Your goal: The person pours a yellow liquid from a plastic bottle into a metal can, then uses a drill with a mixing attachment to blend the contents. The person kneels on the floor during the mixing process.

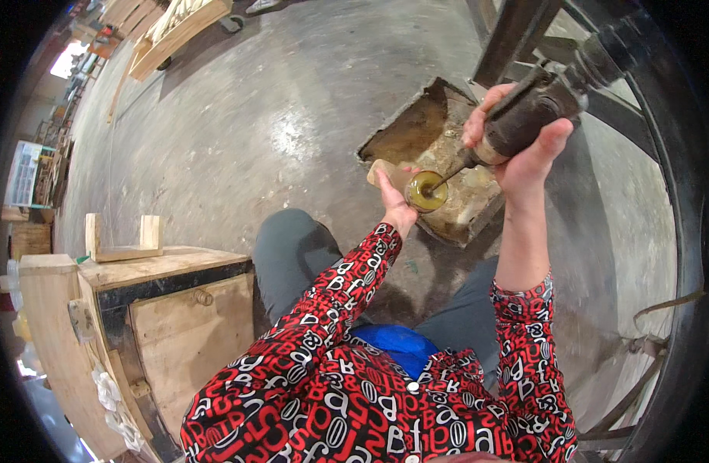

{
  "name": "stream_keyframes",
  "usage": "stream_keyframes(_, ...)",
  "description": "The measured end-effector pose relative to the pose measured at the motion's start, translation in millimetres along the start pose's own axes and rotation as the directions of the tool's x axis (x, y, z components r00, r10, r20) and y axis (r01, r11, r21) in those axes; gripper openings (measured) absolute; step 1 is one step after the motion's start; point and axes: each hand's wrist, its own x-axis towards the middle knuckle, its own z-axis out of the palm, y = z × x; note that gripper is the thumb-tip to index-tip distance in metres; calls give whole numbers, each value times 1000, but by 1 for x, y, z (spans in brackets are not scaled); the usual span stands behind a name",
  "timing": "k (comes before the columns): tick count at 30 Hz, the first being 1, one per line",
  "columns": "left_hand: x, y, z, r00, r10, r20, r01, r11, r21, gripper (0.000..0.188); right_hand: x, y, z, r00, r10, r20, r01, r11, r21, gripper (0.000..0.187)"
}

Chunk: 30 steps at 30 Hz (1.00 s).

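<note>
My left hand [398, 207] is wrapped round a small round yellow-green cup [428, 192], which looks translucent and is tilted with its mouth toward me. Just behind the fingers a tan piece [379, 176] shows; whether it belongs to the cup I cannot tell. My right hand [528, 150] grips a dark cylindrical power tool [524, 116] from its right side, fingers curled round the body. From the tool a thin metal shaft [456, 168] slants down and left, its tip inside the cup. What sits on the tip is too small to make out.
A worn, dirty open box [416, 123] stands on the concrete floor [238, 147] below the hands. A dark metal frame [516, 38] rises at the right. At my left is a wooden cabinet [192, 316] with a wooden bracket on top. A wheeled wooden cart [177, 38] stands farther off.
</note>
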Motion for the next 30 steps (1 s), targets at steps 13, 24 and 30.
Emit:
stream_keyframes(13,-7,8,8,996,69,54,-72,996,58,67,7,7,-19,998,69,0,-68,989,132,89)
stream_keyframes(24,-19,11,3,1000,-3,0,3,1000,18,65,9,16,-34,996,67,56,-73,992,101,86)
stream_keyframes(30,-15,14,1,994,70,84,-73,997,40,60,14,17,-37,999,41,35,-44,995,88,86)
